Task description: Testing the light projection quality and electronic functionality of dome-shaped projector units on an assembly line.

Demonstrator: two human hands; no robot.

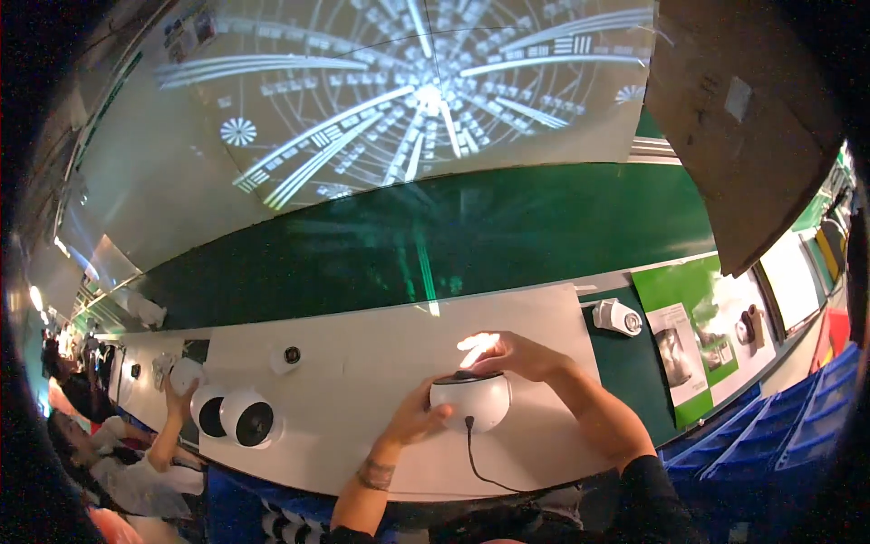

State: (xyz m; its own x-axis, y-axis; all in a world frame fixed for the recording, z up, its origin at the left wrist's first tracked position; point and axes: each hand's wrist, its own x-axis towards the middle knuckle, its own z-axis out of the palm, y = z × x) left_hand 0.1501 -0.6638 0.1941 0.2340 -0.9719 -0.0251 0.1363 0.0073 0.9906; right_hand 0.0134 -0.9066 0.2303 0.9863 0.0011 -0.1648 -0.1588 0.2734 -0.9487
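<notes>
At lower centre of the frame, the left hand (pixel 419 415) wraps its grip round the rounded white plastic-looking device (pixel 485 403), apparently steadying it; the right hand (pixel 515 355) arches above, fingers brightly lit, grip closure impossible to tell.

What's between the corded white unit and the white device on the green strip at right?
In the head view, the right hand and forearm cross that stretch; past them come white tabletop, then the green strip.
</notes>
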